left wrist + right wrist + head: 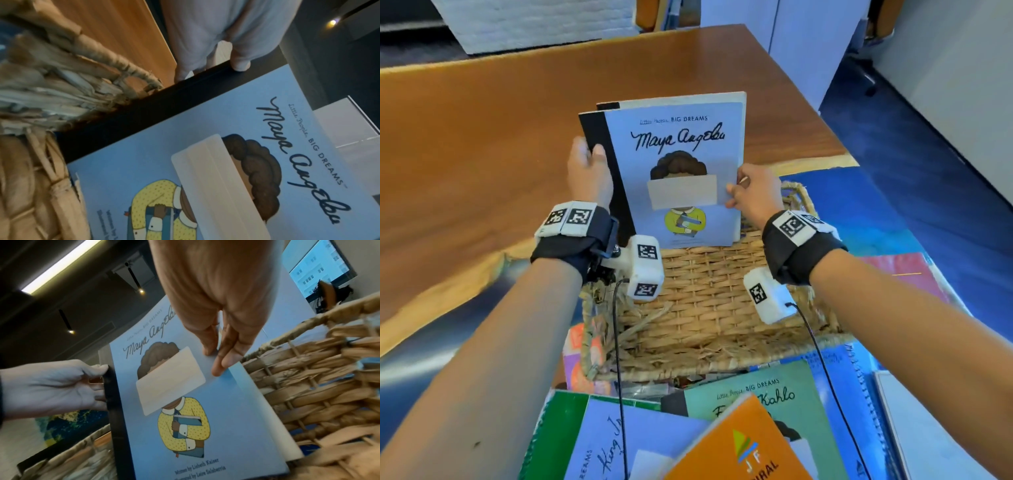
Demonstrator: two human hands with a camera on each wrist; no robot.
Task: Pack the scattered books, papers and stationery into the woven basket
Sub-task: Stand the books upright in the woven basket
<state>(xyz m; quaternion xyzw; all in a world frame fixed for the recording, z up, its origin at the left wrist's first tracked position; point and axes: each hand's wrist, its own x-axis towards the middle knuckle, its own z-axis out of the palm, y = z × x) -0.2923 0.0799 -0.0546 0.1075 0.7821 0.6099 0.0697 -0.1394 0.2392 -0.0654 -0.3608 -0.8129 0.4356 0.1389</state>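
Hands first: the left hand (589, 171) grips the black spine edge of the Maya Angelou book (678, 171), thumb on the cover face and fingers curled behind, as the right wrist view confirms. The right hand (755, 195) pinches the opposite, open edge, thumb in front and fingers behind. A grip on each side keeps the broad, thin hardback square and upright, which is judged necessary to slot it in on edge rather than flat.

Worktop (500, 137): wooden, running from 9 to 12 o'clock beyond the basket, with a blue section toward 3 o'clock.

Woven basket (705, 308): at centre frame. The book stands inside it against the far wall, at 12 o'clock of the interior, its lower edge below the rim. Standing it there is judged to leave the remaining floor free for later items. A second volume appears directly behind it.

Unpacked items lie at 6 o'clock, outside the near wall: a green Kahlo book (760, 397), an orange booklet (736, 445), a pale blue book (619, 442) and a blue spiral notebook (856, 394). A red folder (904, 270) lies at 3 o'clock.

Task judged early; most material not yet packed.
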